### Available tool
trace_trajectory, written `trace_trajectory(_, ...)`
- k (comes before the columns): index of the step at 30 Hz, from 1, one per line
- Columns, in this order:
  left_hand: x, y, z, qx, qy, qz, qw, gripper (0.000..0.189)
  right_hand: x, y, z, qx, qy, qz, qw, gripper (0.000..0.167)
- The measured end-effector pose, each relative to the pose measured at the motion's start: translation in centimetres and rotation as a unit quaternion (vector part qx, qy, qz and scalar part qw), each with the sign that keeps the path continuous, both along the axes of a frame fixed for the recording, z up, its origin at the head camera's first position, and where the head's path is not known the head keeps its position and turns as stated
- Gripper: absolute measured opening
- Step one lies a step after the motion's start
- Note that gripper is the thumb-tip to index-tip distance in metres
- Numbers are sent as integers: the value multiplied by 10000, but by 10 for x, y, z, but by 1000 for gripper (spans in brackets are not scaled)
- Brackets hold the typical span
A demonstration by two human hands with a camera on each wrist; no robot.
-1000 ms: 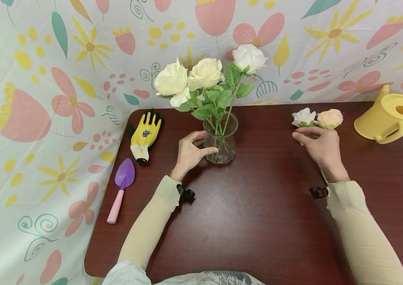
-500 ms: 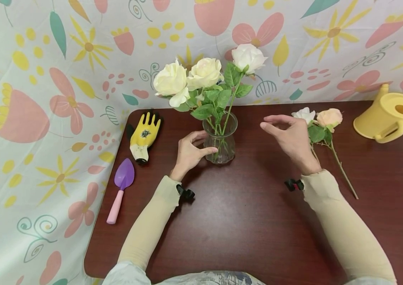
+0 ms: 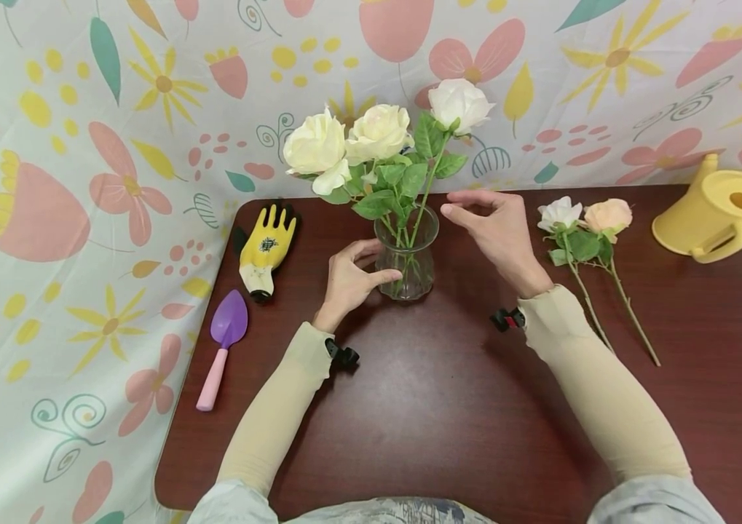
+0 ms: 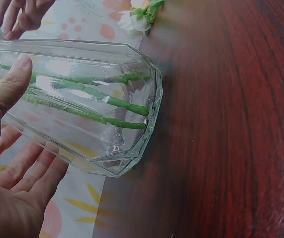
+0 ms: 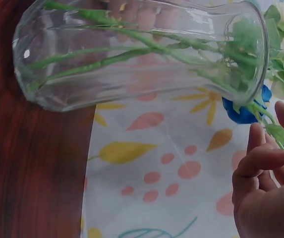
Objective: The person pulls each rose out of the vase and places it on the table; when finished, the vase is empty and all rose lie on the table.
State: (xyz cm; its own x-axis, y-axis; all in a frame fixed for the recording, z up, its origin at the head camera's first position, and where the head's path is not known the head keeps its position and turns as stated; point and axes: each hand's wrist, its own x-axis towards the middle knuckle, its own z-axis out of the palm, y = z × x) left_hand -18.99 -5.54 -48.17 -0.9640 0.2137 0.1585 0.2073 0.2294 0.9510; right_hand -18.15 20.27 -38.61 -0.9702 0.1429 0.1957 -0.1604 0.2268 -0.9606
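Observation:
My left hand (image 3: 351, 280) holds a clear glass vase (image 3: 413, 273) upright from its left side, thumb on the front and fingers behind. In the left wrist view the thumb lies against the faceted vase (image 4: 107, 99), with green stems (image 4: 124, 104) inside. Cream roses (image 3: 314, 145) and a white rose (image 3: 459, 105) stand in the vase with green leaves. A blue flower (image 5: 243, 111) shows beyond the vase's rim in the right wrist view. Nothing is held in my right hand (image 3: 495, 233), just right of the rim, its fingers bent loosely near the stems.
On the right lie a small white rose (image 3: 559, 215) and a peach rose (image 3: 609, 217), in front of a yellow watering can (image 3: 679, 218). A yellow-and-black work glove (image 3: 269, 244) and a purple trowel (image 3: 229, 320) lie left. Patterned cloth (image 3: 167, 196) hangs behind the table.
My right hand has moved left from over the two lying roses to beside the vase, uncovering their stems and leaves. The left hand and vase have stayed in place.

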Motion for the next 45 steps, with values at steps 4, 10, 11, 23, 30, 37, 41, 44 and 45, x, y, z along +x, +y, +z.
trace_trajectory(4, -1, 0, 0, 24, 65, -16, 10000, 61, -8, -8, 2, -122, -85, 66, 9999, 29)
trace_trajectory(10, -2, 1, 0, 0, 121, -29, 9999, 60, -17, -15, 1, -208, -258, 216, 9992, 30)
trace_trajectory(11, -2, 1, 0, -6, 126, -36, 9999, 60, -19, -16, 1, -223, -268, 223, 9991, 30)
trace_trajectory(23, -5, 3, 1, 2, 201, -19, 9998, 61, -29, -23, 4, -283, -499, 143, 9983, 31)
trace_trajectory(30, -5, 3, 1, 16, 242, -10, 9997, 60, -31, -25, 3, -472, -450, 168, 9977, 8)
trace_trajectory(37, -5, 3, 0, 28, 290, -7, 9996, 61, -30, -26, 4, -497, -406, 106, 9979, 19)
trace_trajectory(41, -5, 2, -2, 22, 248, -14, 9997, 60, -28, -26, 6, -432, -341, 63, 9985, 27)
trace_trajectory(44, -4, 0, -3, -7, 207, -1, 9998, 60, -27, -25, 7, -430, -310, 8, 9986, 27)
trace_trajectory(45, -4, 0, -4, -19, 196, 6, 9998, 60, -27, -25, 8, -441, -298, -14, 9986, 27)
